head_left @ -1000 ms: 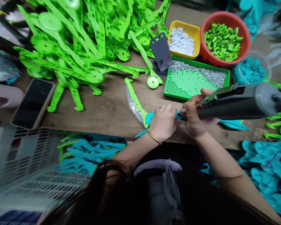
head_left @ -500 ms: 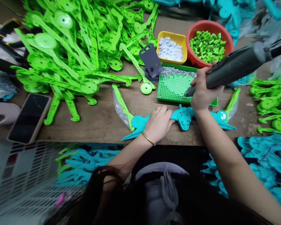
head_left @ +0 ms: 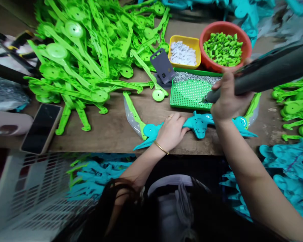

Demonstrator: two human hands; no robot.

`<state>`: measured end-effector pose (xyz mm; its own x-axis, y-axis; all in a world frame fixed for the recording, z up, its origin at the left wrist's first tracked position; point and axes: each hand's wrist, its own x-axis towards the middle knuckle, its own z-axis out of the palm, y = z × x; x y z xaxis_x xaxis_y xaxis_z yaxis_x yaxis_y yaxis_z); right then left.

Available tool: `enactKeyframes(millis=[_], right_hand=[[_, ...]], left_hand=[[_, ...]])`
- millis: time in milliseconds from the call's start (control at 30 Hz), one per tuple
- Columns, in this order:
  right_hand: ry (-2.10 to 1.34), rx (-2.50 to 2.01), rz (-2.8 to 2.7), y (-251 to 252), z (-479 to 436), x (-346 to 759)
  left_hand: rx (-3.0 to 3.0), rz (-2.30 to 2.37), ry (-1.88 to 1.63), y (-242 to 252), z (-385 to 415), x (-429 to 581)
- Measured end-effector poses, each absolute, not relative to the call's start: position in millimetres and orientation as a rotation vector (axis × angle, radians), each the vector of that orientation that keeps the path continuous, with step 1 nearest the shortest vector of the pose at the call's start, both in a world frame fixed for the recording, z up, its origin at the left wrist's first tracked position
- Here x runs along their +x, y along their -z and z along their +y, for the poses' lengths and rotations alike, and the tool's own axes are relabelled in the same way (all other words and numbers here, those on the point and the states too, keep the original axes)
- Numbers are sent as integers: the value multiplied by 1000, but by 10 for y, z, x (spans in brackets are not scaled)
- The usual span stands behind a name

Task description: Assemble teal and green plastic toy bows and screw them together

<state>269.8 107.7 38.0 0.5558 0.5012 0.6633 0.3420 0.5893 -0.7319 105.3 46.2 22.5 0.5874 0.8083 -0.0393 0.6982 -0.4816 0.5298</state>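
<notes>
A teal plastic winged toy body (head_left: 200, 123) lies on the wooden table (head_left: 116, 124) near its front edge, with green wing pieces at both ends. My left hand (head_left: 171, 131) presses down on its left part, fingers curled over it. My right hand (head_left: 227, 99) is wrapped round a dark grey electric screwdriver (head_left: 265, 72), whose tip hovers over the near edge of the green screw tray (head_left: 192, 92), just above the toy.
A big heap of green plastic arms (head_left: 91, 50) fills the back left. A yellow tub of white bits (head_left: 183, 52), a red bowl of green pegs (head_left: 223, 47) and a grey stand (head_left: 163, 65) sit behind the tray. A phone (head_left: 41, 127) lies left; teal parts (head_left: 290, 168) pile right.
My right hand lifted the screwdriver off the toy and carried it back to the screw tray, where it now hovers. My left hand stayed on the toy, which is now uncovered.
</notes>
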Motion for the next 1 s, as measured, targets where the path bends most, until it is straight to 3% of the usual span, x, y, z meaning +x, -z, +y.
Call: enactKeyframes(millis=[233,733,1000], right_hand=[[-343,-868,-1098,-619,530,2543],[-350,-1066,-1160,-276,549,2449],[-97,-1116,-1036,-276,1064,2800]], left_hand=[[2286,1194,-321,-236,459,1060],[2222,1198,-312,-253,470,1067],[2281,1230,-283,-230,465,1075]])
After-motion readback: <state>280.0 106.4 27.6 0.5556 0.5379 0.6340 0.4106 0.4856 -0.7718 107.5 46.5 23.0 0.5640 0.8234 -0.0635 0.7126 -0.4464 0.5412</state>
